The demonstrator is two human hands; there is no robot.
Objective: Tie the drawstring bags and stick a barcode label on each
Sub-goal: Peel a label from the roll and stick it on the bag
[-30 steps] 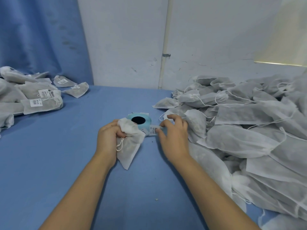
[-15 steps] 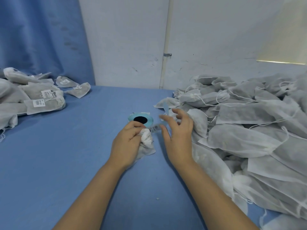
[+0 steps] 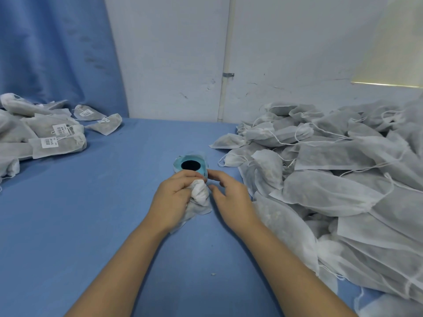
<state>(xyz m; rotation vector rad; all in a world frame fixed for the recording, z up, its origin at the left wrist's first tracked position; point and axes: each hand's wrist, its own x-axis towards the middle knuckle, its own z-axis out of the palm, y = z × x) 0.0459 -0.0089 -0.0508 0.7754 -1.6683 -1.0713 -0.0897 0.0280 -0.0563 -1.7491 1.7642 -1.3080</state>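
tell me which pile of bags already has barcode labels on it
The smaller pile at the far left: white barcode labels show on several of its bags. The big pile on the right shows none.

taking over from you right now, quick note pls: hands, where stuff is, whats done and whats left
Left hand grips one bag by its bunched neck, on the table.
Right hand sits beside it, fingers relaxed, tips at the label roll; no label visible in it.
Done: labelled bags piled far left.
Left: label the held bag (none shows on it), then tie and label the big pile on the right.
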